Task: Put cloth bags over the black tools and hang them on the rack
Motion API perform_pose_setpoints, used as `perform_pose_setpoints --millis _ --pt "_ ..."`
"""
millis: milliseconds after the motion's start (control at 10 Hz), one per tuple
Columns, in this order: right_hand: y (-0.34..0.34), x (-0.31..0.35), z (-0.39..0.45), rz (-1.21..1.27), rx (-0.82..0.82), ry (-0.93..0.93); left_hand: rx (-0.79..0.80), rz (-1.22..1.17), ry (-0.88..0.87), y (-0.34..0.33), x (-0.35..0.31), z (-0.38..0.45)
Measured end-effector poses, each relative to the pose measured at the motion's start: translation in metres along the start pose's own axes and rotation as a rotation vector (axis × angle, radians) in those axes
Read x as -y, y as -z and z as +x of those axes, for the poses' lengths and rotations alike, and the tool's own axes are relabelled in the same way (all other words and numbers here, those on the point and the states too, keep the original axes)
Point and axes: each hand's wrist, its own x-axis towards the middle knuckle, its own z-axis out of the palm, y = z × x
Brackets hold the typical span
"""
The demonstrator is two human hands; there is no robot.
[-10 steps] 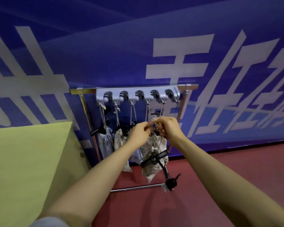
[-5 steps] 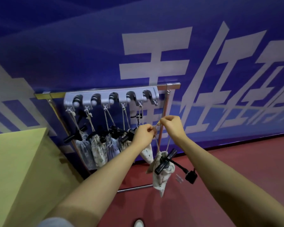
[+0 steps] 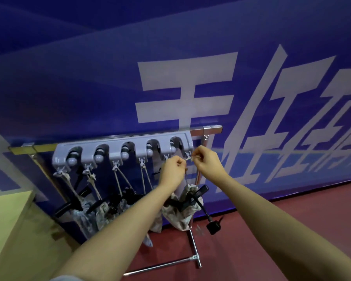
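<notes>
Both forearms reach up from 6 o'clock. Left hand (image 3: 172,171) and right hand (image 3: 209,165) meet w/ fingers curled, each pinching an end of a short pale drawstring (image 3: 188,158), stretched level between them just under the rightmost hook (image 3: 187,154) of the rack (image 3: 122,147). Below the hands, approx. 5 o'clock from the left wrist, hangs the cloth bag (image 3: 179,217): crumpled, light patterned fabric, mouth up, long axis near vertical. Black tool (image 3: 195,196) sticks out of its top, handle tilted up toward 1 o'clock; a black cable curves down toward 5 o'clock to a boxy plug (image 3: 212,228) above the red floor (image 3: 282,230). At 9 o'clock from that bag, four more bagged tools (image 3: 101,211) hang on knotted cords from the other hooks. Rack holder is grey plastic w/ five rounded slots, fixed on a shiny metal frame (image 3: 197,252). Yellow-green box (image 3: 6,226) at 8 o'clock. Farthest back, blue banner (image 3: 89,78) w/ big white Chinese characters, one reads 王; rest cut off, can't tell.
</notes>
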Motion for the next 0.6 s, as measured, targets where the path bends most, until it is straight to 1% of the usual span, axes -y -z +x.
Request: perform_pose_setpoints --millis 100,200,400,500,600 --pt "-0.01 -0.004 0.016 0.06 -0.063 -0.019 -0.035 0.057 0.019 -0.003 0.0 0.014" --pt "-0.016 -0.016 0.022 0.064 -0.062 -0.066 -0.037 0.14 0.033 -0.009 0.003 0.024" --pt "-0.012 -0.038 0.016 0.022 0.034 -0.136 -0.045 0.232 0.075 -0.03 0.014 0.027" --pt "-0.007 -0.041 0.014 -0.017 0.057 -0.143 -0.038 0.204 0.073 -0.034 0.016 0.024" --pt "-0.001 -0.04 0.011 -0.012 0.037 -0.166 -0.051 0.129 0.07 -0.031 0.012 0.019"
